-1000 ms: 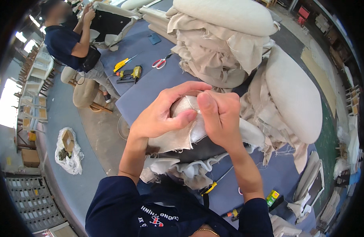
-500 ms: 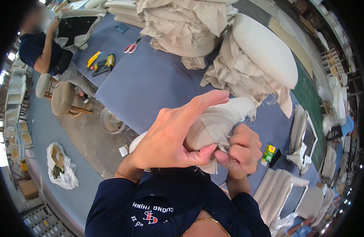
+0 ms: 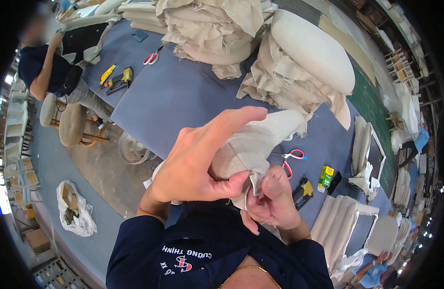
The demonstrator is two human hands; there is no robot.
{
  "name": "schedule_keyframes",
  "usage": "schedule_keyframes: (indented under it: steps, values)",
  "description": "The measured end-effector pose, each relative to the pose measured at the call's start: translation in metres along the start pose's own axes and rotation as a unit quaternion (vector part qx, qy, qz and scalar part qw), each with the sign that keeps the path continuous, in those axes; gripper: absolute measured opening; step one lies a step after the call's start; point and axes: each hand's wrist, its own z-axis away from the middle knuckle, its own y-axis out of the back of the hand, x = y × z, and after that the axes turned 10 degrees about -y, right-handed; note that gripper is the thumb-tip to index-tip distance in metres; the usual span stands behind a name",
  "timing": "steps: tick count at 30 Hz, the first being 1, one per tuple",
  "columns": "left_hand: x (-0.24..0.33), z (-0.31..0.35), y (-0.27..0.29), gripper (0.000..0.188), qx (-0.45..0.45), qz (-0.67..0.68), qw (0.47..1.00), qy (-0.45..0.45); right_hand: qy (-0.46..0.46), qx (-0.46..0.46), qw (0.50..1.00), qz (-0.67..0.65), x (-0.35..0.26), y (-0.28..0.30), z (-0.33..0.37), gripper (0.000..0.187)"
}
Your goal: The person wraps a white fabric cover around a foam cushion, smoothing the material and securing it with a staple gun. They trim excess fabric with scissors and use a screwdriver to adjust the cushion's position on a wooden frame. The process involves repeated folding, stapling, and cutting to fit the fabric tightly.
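Observation:
Close in front of my chest is a beige fabric-covered padded piece [image 3: 265, 137], with a loose flap of cloth along its near side. My left hand [image 3: 195, 161] wraps over it, thumb pressing the cloth and index finger reaching across the top. At the flap's folded edge, my right hand [image 3: 277, 204] pinches the fabric between thumb and fingers, its lower fingers partly uncurled. Just right of the piece lie red-handled scissors [image 3: 296, 154] on the blue-grey table [image 3: 169, 96]. A yellow-and-black staple gun [image 3: 306, 188] rests beside my right hand. The piece's underside is hidden.
Tall stacks of beige cushions [image 3: 313, 50] with loose cloth stand at the far side. A yellow-green box [image 3: 325, 177] lies to the right, near upholstered panels [image 3: 335, 226]. Farther left are another staple gun [image 3: 127, 74], more scissors [image 3: 151, 59] and a person [image 3: 44, 67] working.
My right hand has dropped slightly toward me and turned, its fist loosening into a pinch. The scissors and staple gun on the right have come into sight. My left hand keeps its hold.

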Motion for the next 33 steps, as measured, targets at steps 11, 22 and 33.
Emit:
schedule_keyframes:
  steps: [11,22,33]
  values:
    - [-0.041,-0.033,0.013,0.046,-0.028,0.04,0.999,0.008,-0.049,-0.037,0.984,-0.17,-0.042,0.004,-0.039,0.041]
    - [-0.111,-0.071,0.035,0.035,-0.001,0.097,0.995,0.007,0.314,0.074,0.931,0.172,-0.049,0.035,-0.134,0.05]
    - [-0.123,-0.065,0.043,0.04,0.034,0.13,0.99,0.036,0.344,0.068,0.93,0.113,-0.03,0.038,-0.163,0.05]
